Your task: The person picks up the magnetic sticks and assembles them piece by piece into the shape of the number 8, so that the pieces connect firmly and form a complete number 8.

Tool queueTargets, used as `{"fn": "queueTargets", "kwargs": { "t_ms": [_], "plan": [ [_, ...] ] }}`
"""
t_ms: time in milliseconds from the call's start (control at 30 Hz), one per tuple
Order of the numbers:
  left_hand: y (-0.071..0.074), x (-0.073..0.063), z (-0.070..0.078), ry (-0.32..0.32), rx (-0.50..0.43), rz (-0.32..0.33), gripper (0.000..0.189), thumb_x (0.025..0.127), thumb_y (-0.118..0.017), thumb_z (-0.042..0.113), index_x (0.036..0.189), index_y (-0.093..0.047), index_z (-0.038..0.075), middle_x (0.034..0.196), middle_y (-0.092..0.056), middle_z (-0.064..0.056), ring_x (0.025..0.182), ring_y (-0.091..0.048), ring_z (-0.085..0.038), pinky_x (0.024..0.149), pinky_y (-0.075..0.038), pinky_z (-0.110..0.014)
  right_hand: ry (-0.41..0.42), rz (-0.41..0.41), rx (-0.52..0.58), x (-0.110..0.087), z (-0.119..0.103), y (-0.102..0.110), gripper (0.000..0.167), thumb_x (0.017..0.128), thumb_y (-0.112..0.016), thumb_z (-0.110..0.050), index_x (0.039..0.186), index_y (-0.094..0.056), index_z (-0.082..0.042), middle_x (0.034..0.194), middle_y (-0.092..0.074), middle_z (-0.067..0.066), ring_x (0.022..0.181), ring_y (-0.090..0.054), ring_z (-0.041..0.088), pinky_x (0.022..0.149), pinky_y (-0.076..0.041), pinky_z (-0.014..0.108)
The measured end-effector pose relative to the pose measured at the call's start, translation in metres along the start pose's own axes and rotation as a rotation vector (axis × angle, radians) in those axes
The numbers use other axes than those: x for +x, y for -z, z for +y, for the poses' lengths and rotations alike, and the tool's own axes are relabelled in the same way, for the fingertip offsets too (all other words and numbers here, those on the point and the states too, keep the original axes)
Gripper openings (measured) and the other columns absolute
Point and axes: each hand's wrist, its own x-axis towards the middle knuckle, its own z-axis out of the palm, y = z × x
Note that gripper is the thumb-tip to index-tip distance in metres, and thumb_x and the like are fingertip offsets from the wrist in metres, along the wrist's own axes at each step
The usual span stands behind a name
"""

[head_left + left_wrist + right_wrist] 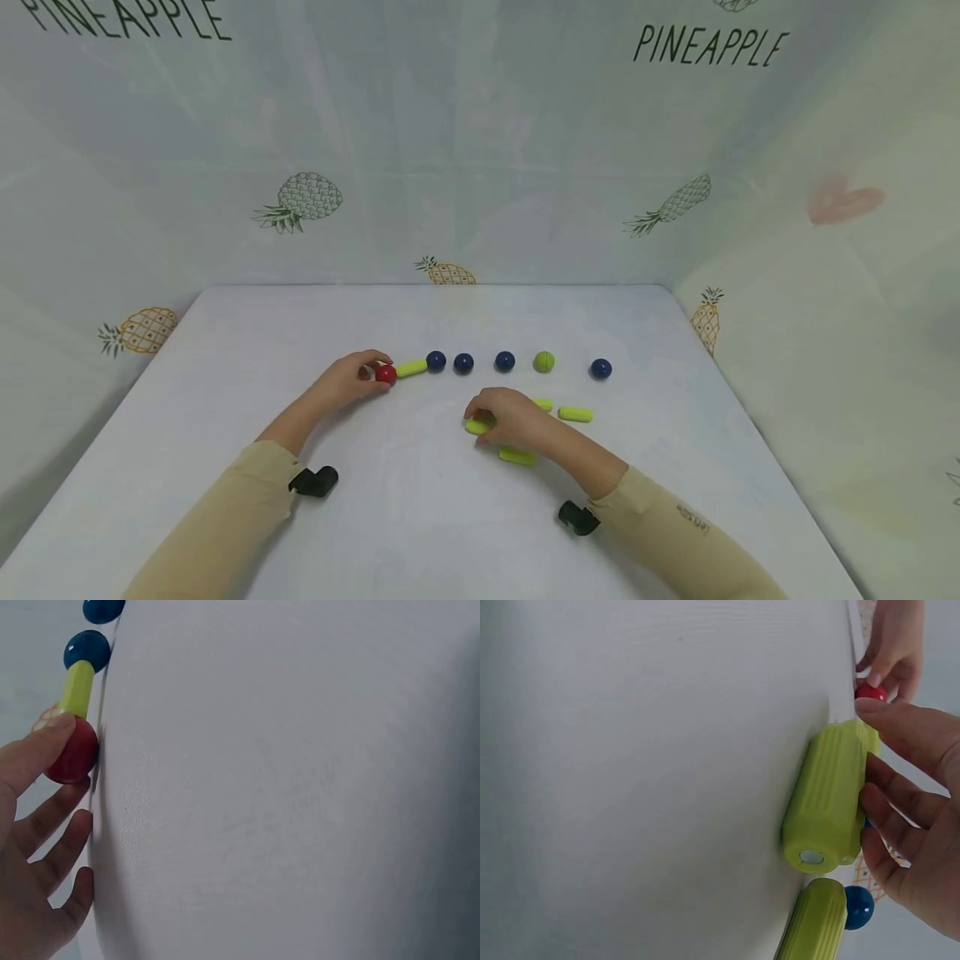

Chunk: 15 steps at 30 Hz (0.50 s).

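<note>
My left hand [348, 379] pinches a red ball [386, 374] between thumb and forefinger. The other fingers spread loosely below it in the left wrist view. A yellow-green stick [411, 368] runs from the red ball to a dark blue ball [436, 361], end to end. My right hand [512, 417] reaches down over the table, thumb and fingers around a short yellow-green stick [477, 427], partly hidden by the hand. Close under that hand lies another ridged stick [821, 799], with a round silvery spot on its end.
Rightward along the row come two blue balls [463, 363], a green ball [543, 362] and another blue ball [601, 369]. Behind the right hand lie a stick [576, 414] and a partly covered one [543, 404]. A pineapple-print cloth [480, 167] hangs behind the white table [420, 517].
</note>
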Motion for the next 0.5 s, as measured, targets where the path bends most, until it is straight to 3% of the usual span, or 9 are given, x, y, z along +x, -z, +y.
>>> {"fn": "queueTargets", "kwargs": {
  "t_ms": [267,500],
  "plan": [
    [0.002,0.004,0.000,-0.057,-0.004,-0.058,0.044,0.085,-0.077,0.016,0.126,-0.061,0.011,0.117,-0.060,-0.013,0.104,-0.053,-0.031,0.092,-0.045,-0.048,0.046,-0.013,-0.098,0.001,-0.001,-0.001,0.034,0.079,-0.082,-0.015,0.110,-0.071,-0.018,0.100,-0.063,-0.012,0.094,-0.056,0.008,0.088,-0.046,0.029],
    [0.005,0.009,-0.011,-0.080,-0.086,-0.127,0.047,0.083,-0.079,0.020,0.126,-0.061,0.013,0.124,-0.059,-0.014,0.110,-0.050,-0.034,0.096,-0.041,-0.052,0.075,-0.010,-0.147,0.004,-0.001,-0.002,0.029,0.079,-0.082,-0.014,0.106,-0.073,-0.019,0.094,-0.063,-0.013,0.089,-0.055,0.007,0.084,-0.047,0.028]
  ]
}}
